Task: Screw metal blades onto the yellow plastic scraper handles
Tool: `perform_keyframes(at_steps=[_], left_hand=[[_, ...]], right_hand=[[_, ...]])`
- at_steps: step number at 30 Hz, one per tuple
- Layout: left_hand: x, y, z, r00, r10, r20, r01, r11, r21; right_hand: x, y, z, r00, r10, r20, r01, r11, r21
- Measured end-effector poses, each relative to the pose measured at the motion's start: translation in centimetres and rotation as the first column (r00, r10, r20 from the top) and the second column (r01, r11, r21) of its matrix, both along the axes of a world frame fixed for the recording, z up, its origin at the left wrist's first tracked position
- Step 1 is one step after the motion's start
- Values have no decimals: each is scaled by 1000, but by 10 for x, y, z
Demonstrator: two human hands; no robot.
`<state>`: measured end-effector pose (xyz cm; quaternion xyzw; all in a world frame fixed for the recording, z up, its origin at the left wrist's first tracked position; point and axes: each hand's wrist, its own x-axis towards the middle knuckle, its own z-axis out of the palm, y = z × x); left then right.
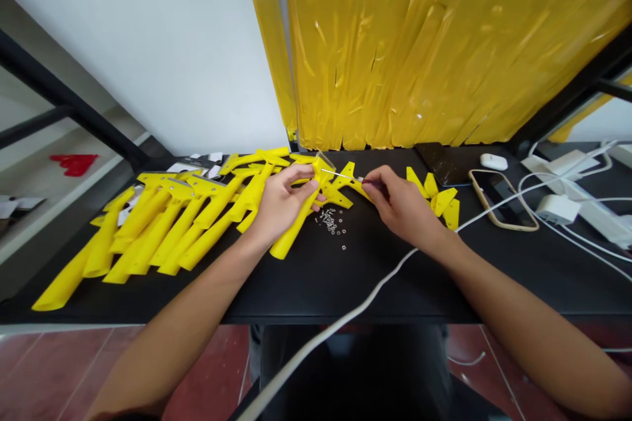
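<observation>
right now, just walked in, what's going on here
A person is working at a black table with both hands. The left hand grips a yellow scraper; the right hand holds a screwdriver, its thin shaft reaching to the scraper's head. Small loose fasteners lie scattered between the hands. More yellow scrapers lie to the left, and loose yellow pieces beyond the right hand.

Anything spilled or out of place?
Two things. Small silvery pieces lie loose on the black tabletop, a few apart from the pile, with no tray under them. A long white cable crosses the workspace, partly hidden by the right wrist; it might snag.
</observation>
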<state>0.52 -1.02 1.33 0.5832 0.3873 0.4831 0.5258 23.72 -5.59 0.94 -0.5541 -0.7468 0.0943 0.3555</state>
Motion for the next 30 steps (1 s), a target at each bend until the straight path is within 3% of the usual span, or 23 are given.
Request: perform_keyframes(at_steps=[4, 9, 14, 20, 30], left_hand=[[-1, 1, 0, 1000, -10, -27, 10, 1000, -5], [-2, 4, -5, 999, -20, -31, 19, 999, -46], [-2, 5, -6, 999, -33, -39, 31, 998, -52], [-3, 5, -7, 997, -45, -61, 41, 997, -63], [-3, 4, -10, 996, -51, -68, 47, 997, -57]], right_hand=[[0, 1, -1, 993, -15, 120, 18, 999, -27], [-2, 1, -3, 998, -58, 8, 58, 998, -25], [-3, 2, -3, 987, -64, 147, 71, 996, -44], [-5, 1, -6, 998, -30, 64, 33, 999, -38], [-7, 0, -4, 987, -20, 159, 31, 997, -67]])
